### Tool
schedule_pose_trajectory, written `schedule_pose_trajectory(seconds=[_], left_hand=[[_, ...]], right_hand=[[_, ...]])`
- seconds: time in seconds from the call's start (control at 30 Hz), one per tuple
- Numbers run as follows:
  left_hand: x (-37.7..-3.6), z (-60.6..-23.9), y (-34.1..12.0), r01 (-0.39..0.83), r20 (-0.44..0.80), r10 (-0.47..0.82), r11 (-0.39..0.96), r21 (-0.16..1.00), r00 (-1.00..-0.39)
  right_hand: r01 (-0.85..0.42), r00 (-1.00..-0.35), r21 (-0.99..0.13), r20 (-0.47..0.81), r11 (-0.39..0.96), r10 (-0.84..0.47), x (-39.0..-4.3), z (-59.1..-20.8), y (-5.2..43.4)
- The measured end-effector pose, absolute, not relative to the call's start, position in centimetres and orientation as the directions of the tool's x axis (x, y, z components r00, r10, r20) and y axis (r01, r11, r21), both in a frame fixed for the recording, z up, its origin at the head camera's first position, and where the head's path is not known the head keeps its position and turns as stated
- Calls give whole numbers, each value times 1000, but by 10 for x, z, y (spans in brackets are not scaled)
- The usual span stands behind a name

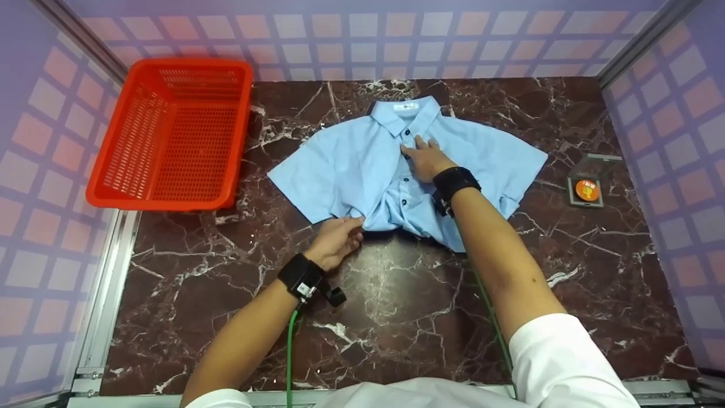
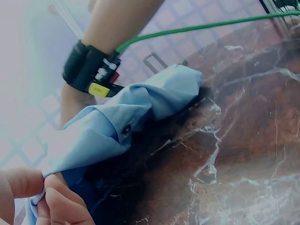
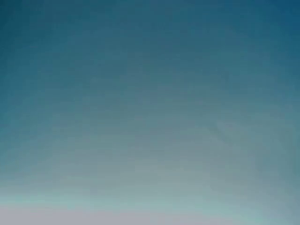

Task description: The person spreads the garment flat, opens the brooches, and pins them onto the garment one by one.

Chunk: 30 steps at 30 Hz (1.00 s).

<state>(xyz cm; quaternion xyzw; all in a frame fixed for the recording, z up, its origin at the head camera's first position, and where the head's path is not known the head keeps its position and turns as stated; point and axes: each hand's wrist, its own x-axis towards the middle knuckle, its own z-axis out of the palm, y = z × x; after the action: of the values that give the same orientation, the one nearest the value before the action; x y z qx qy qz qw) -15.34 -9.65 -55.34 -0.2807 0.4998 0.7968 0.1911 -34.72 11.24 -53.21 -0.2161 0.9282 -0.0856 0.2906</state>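
A light blue short-sleeved shirt (image 1: 351, 164) with dark buttons lies front up on the dark marble table (image 1: 396, 306), collar toward the far side, its lower part bunched up. My left hand (image 1: 338, 239) pinches the bunched hem at the shirt's near edge; in the left wrist view my fingers (image 2: 33, 187) grip the blue cloth (image 2: 140, 112). My right hand (image 1: 423, 157) lies flat with straight fingers on the button placket below the collar. The right wrist view shows only blue cloth (image 3: 150, 112) filling the frame.
An empty red plastic basket (image 1: 170, 136) stands at the table's far left. A small grey box with an orange button (image 1: 588, 190) sits at the right edge. Green cables (image 1: 290, 351) run from both wrist bands. Checked walls enclose the table.
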Motion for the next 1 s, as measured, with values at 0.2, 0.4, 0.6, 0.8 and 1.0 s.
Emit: schedule_pose_trajectory(seconds=[0.2,0.4,0.6,0.8,1.0], left_hand=[[-148,-553,-91,-535,-589,33,-461,708,-808],[-161,-560,-75,-540,-630,65,-587,603,-774],[-184,-564,-66,-569,-650,93,-586,576,-754],[-198,-568,-59,-603,-639,107,-477,639,-762],[-202,-571,-58,-584,-598,112,-418,696,-793]], right_hand=[[-337,-742,-281,-508,899,-437,-346,-532,111],[-331,-746,-272,-511,903,-428,-348,-533,112],[-321,-747,-284,-511,903,-426,-347,-534,113],[-322,-744,-284,-514,903,-427,-345,-534,111],[-307,-743,-281,-527,909,-413,-347,-534,110]])
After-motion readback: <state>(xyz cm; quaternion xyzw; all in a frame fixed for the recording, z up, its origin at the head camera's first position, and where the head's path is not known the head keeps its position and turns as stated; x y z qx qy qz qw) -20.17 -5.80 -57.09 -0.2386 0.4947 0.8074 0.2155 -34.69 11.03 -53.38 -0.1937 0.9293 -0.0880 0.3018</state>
